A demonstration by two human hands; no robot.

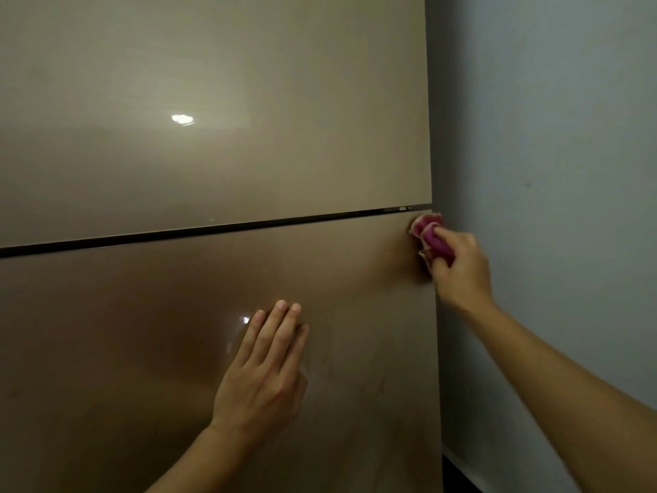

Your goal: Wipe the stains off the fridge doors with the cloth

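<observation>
Right hand [458, 268] fingers curled around pink cloth [432, 238], bunched against lower door [142, 332]; left hand [263, 378] flat, fingers straight.

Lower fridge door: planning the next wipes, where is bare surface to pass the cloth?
The tan lower door is bare left of the flat left hand, and between that hand and the dark gap under the upper door. Crowded: the top right corner, where the right hand grips the pink cloth.

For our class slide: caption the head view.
Right hand presses pink cloth to top right corner of lower fridge door; left hand rests flat on it.
</observation>
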